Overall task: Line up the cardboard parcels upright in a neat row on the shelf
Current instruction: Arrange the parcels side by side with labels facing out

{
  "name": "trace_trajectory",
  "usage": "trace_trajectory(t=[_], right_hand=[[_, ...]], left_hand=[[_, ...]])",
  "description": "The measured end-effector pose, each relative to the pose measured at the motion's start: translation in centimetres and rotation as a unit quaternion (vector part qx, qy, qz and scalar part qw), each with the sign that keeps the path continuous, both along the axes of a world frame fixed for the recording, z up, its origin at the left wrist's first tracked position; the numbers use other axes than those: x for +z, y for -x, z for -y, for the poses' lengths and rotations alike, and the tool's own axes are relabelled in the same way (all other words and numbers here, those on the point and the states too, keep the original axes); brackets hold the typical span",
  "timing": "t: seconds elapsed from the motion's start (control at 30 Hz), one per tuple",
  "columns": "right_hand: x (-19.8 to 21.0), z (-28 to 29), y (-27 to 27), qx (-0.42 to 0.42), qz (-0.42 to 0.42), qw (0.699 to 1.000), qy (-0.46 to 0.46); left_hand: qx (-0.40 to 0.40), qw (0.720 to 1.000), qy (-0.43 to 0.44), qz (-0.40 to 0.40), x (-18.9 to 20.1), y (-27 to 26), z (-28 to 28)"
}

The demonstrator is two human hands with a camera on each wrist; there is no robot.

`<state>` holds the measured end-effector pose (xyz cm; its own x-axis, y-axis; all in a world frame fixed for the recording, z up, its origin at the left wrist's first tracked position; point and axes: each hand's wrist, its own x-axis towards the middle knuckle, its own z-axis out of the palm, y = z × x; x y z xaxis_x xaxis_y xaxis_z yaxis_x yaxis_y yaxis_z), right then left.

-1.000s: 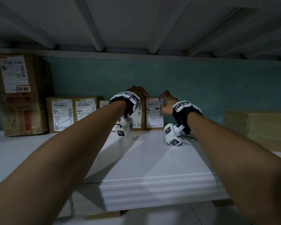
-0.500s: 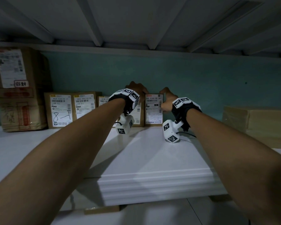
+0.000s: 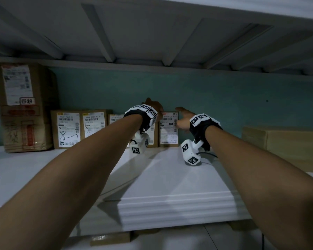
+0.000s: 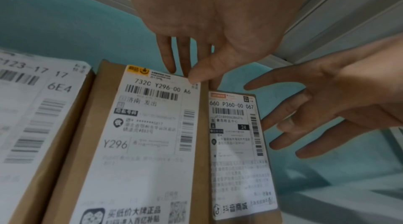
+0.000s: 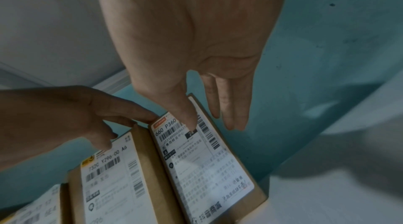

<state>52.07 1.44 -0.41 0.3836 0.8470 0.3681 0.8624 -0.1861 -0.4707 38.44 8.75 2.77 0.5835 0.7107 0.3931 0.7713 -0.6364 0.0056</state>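
Several brown parcels with white labels stand upright in a row against the teal wall. The rightmost is the small 660 parcel (image 3: 168,130) (image 4: 237,150) (image 5: 207,167), touching the 732C parcel (image 4: 148,141) (image 5: 113,184) on its left. My left hand (image 3: 152,105) (image 4: 185,72) (image 5: 122,129) pinches the 732C parcel's top edge, thumb on the label corner and fingers behind. My right hand (image 3: 183,118) (image 4: 316,115) (image 5: 210,121) hovers just right of the 660 parcel, fingers spread, holding nothing. In the head view my left wrist hides most of the 732C parcel.
A tall taped box (image 3: 23,107) stands at the row's left end. A flat cardboard box (image 3: 282,147) lies at the right of the white shelf (image 3: 161,177). Bare shelf lies between it and the row. A ribbed shelf underside hangs low overhead.
My right hand has let go of the 660 parcel's top and spread open slightly to the right. The left hand stays on the 732C parcel.
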Motion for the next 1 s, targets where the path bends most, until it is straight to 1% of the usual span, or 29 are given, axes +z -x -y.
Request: trace_trajectory(t=[0.13, 0.3, 0.47, 0.73, 1.0], right_hand=[[0.4, 0.4, -0.2, -0.018, -0.012, 1.0, 0.008], [0.8, 1.0, -0.2, -0.014, -0.022, 1.0, 0.008], [1.1, 1.7, 0.0, -0.041, -0.019, 0.999, 0.013], [1.4, 2.9, 0.3, -0.034, -0.017, 0.999, -0.002], [1.7, 4.8, -0.5, -0.042, -0.017, 0.999, -0.012]], left_hand=[[0.004, 1.0, -0.003, 0.0, 0.1, 0.1, 0.2], [0.012, 1.0, 0.002, -0.015, 0.2, 0.3, 1.0], [-0.003, 0.998, -0.02, -0.059, 0.3, 0.6, 2.5], [-0.004, 0.998, -0.052, -0.026, 0.5, 0.9, 3.0], [-0.038, 0.998, -0.043, -0.014, 0.3, 0.3, 3.5]])
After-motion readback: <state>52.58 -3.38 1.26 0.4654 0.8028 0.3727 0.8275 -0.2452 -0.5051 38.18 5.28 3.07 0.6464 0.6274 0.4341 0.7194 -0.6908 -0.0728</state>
